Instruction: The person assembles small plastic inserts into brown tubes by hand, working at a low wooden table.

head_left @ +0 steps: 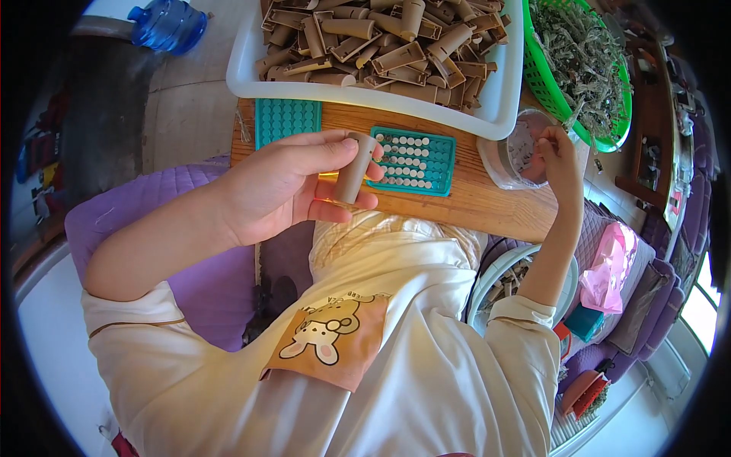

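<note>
My left hand [293, 167] holds a brown plastic half-tube casing [355, 171] upright above the table's near edge, thumb on its top end. My right hand [562, 160] is at a clear round tub [496, 166] of small pale pieces, its fingertips pinched together over the rim; what they hold, if anything, is too small to make out. Between the hands lies a teal tray [442, 158] with rows of small white round pieces in part of its pockets. Another teal tray [285, 123], with no white pieces showing, lies behind my left hand.
A white bin [242, 68] heaped with brown casings [396, 53] stands at the back of the wooden table [487, 212]. To its right is a green basket [542, 80] of tangled greyish parts. A pale bucket [565, 283] stands by my right arm, near a pink bag [609, 266].
</note>
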{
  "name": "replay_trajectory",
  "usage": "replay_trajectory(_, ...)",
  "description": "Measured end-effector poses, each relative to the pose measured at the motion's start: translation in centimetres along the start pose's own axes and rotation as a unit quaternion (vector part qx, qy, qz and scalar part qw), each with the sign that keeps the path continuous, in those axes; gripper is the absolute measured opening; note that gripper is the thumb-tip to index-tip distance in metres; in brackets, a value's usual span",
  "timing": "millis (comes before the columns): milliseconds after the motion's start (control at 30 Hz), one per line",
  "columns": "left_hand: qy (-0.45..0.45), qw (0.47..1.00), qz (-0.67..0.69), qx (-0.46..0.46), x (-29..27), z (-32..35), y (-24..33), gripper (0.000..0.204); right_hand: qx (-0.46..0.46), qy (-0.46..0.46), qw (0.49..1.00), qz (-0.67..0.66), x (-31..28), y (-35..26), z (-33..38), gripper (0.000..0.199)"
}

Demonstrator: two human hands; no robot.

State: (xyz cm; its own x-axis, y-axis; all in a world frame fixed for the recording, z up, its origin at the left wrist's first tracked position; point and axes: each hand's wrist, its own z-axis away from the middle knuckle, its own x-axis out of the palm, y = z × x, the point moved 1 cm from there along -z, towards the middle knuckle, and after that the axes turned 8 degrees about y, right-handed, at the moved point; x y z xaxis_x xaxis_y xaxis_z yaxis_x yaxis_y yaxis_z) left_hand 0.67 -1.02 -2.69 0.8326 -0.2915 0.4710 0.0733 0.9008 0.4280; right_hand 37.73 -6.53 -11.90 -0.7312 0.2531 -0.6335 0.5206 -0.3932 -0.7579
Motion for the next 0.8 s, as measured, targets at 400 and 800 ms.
replay_trajectory(400,0.004,1.000,-0.006,-0.001,-0.2,-0.2,-0.4,0.027,-0.128,0.044,0.933,0.333,4.5,-0.8,-1.1,0.015)
replay_trajectory(800,-0.005,1.000,0.001,-0.003,-0.4,-0.5,-0.6,0.028,-0.046,0.072,0.985,0.149,1.8,-2.5,1.1,0.009)
